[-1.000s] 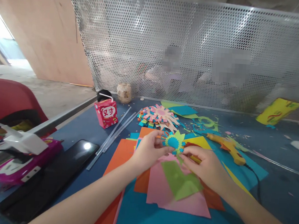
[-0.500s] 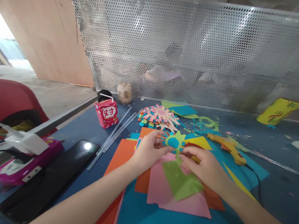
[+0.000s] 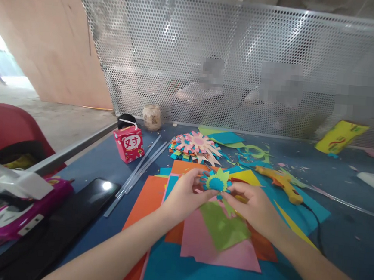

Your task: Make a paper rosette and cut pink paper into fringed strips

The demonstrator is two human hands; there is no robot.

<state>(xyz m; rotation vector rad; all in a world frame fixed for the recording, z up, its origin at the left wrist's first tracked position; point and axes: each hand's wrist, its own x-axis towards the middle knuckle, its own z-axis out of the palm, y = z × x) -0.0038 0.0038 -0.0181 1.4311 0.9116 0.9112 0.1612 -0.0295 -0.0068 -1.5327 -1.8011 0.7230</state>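
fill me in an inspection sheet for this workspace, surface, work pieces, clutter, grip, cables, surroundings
surface: dark blue table, partly covered by coloured paper sheets
work pieces: blue-and-green paper flower between the hands; pile of fringed paper flowers beyond; yellow glue gun lying to the right
clutter: paper scraps, pink drink carton with straw, black phone, clear sticks
grip: left hand pinches the flower's left edge; right hand pinches its lower right edge
cables: black cord trails from the glue gun; its far end is hidden
surroundings: perforated metal screen behind the table, red chair at left
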